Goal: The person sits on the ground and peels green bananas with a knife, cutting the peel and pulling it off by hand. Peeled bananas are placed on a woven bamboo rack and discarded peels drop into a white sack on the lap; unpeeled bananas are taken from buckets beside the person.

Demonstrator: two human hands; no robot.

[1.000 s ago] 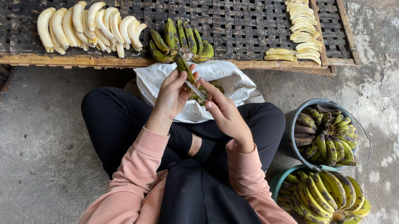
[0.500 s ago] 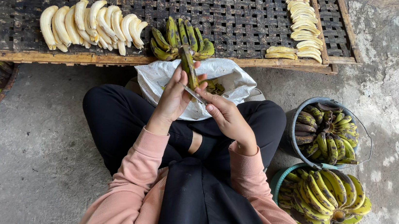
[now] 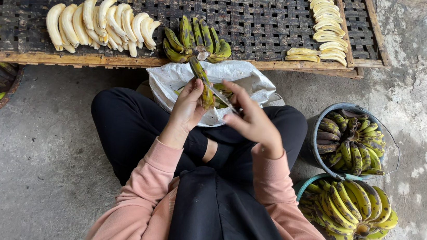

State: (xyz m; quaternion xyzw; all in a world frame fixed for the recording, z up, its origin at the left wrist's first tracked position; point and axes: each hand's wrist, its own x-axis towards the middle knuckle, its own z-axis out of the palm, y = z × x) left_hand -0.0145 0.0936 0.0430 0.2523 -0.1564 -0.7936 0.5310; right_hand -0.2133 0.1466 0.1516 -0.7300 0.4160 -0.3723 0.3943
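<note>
one green, dark-spotted banana [image 3: 202, 81] held in left hand [image 3: 188, 107], right hand [image 3: 252, 121] gripping knife [image 3: 222, 97]

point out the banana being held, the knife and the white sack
banana [image 3: 200, 76], head view, on its green upper part above the left hand
knife [image 3: 222, 98], head view, mid blade
white sack [image 3: 243, 78], head view, upper right fold

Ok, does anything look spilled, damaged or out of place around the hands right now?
Nothing stands out. The left hand holds a green banana over the white sack, the right hand works a blade against it. Peeled bananas lie in tidy rows on the woven rack.
</note>
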